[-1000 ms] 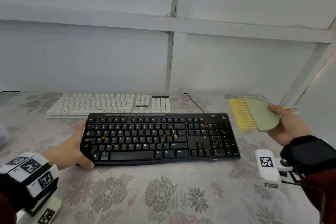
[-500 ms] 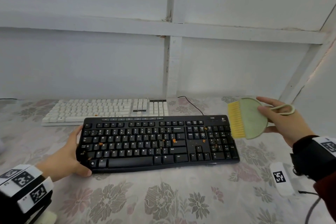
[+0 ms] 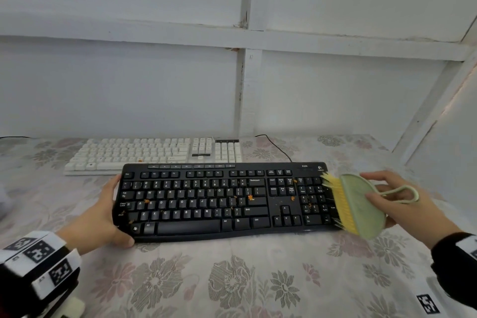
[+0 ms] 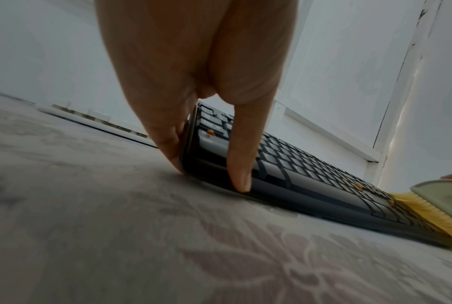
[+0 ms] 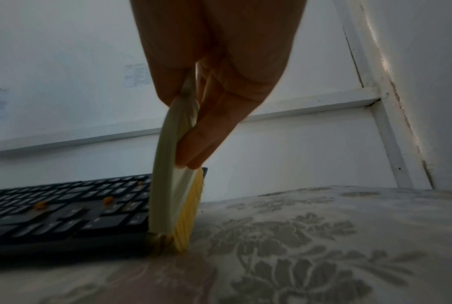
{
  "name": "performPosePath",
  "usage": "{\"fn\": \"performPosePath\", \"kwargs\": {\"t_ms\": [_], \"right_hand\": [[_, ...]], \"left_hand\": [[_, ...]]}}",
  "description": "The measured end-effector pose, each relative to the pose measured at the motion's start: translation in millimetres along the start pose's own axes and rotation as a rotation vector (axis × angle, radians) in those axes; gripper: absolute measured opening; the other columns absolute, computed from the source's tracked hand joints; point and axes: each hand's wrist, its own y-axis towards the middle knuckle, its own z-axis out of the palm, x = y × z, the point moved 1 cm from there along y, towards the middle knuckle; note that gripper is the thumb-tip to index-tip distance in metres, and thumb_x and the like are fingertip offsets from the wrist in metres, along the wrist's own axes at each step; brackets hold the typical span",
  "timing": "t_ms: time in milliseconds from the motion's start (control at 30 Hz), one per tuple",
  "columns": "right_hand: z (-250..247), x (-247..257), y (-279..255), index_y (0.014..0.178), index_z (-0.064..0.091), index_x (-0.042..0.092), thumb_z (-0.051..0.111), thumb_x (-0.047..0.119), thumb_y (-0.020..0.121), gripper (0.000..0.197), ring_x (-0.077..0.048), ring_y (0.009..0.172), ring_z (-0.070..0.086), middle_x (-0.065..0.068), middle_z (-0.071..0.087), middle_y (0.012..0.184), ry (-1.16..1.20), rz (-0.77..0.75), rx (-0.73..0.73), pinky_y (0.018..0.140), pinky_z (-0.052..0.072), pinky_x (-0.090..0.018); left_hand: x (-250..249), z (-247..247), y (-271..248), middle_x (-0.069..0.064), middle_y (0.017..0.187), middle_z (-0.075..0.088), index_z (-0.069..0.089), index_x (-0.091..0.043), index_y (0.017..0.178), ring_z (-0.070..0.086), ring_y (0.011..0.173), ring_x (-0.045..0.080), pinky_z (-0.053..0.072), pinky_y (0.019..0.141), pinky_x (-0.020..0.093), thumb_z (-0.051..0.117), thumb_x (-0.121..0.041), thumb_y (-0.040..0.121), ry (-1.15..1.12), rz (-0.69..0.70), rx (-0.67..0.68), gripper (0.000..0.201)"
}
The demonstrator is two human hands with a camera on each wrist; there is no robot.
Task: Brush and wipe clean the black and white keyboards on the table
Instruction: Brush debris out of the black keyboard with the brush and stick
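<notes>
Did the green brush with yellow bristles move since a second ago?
Yes. The green brush with yellow bristles came down and leftward; its bristles now touch the right end of the black keyboard, where earlier it hung above the table.

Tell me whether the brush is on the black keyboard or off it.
On it: the brush bristles press its right edge, beside the numpad.
</notes>
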Motion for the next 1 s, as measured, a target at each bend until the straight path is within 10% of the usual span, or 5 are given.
{"fn": "performPosePath", "kwargs": {"t_ms": [433,833,1000], "right_hand": [[-5.0,26.1,37.2,0.114,0.065,0.033,0.057,0.008,0.091,0.035,-0.001,0.062,0.063,-0.008,0.069,0.092,0.070,-0.045,-0.103,0.047,0.051,-0.017],[5.2,4.4,-13.3,0.104,0.063,0.032,0.056,0.004,0.091,0.032,-0.018,0.070,0.067,-0.001,0.070,0.088,-0.061,0.053,0.033,0.046,0.049,-0.020],[-15.6,10.2,-7.1,0.096,0.068,0.035,0.057,0.004,0.090,0.033,-0.021,0.067,0.066,-0.002,0.071,0.079,-0.038,0.043,-0.001,0.051,0.054,-0.035]], "left_hand": [[2.1,-1.2,2.3,0.008,0.109,0.062,0.005,-0.042,0.142,0.063,0.099,0.028,0.049,0.091,0.048,0.083,-0.015,0.022,0.026,-0.048,0.011,0.146],[0.8,-0.8,0.3,0.004,0.111,0.060,0.006,-0.042,0.142,0.061,0.101,0.027,0.046,0.094,0.049,0.083,-0.018,0.020,0.037,-0.036,0.005,0.146],[-1.9,1.3,-1.2,0.004,0.110,0.059,0.007,-0.043,0.141,0.060,0.102,0.026,0.046,0.094,0.048,0.081,-0.019,0.020,0.033,-0.027,0.004,0.144]]}}
